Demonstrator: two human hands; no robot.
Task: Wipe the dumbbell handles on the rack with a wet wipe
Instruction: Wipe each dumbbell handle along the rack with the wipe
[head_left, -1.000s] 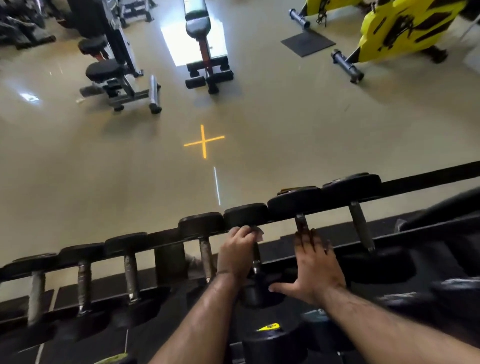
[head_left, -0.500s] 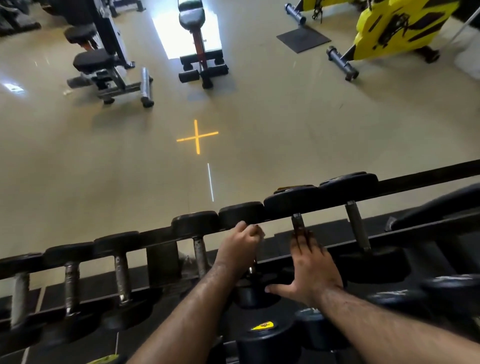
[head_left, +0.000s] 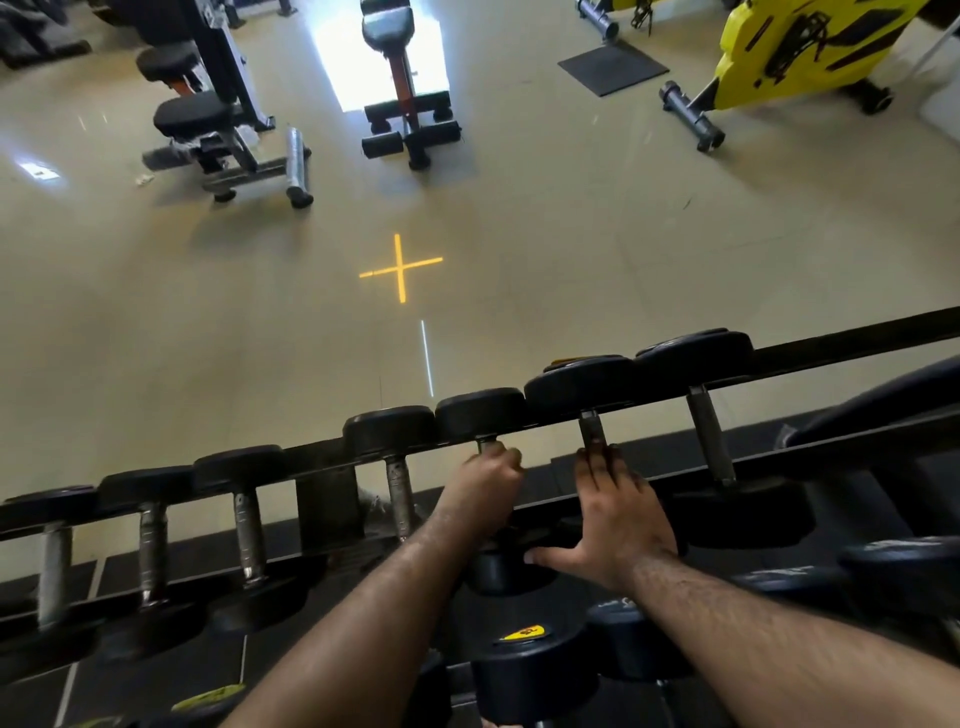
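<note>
A row of black dumbbells with steel handles lies across the black rack. My left hand grips the handle of one dumbbell in the middle, fingers curled round it near its far head. A pale scrap, likely the wet wipe, peeks out at the fingertips; the rest is hidden in the fist. My right hand rests flat on the neighbouring dumbbell, straight fingers lying along its handle, thumb spread toward the left.
More dumbbells sit to the left and right, and bigger ones on a lower tier. Beyond the rack are a beige floor with a yellow cross, benches and a yellow machine.
My left hand has slid a little along the handle toward the far head, and less of the wipe shows. My right hand has stayed on the neighbouring handle.
</note>
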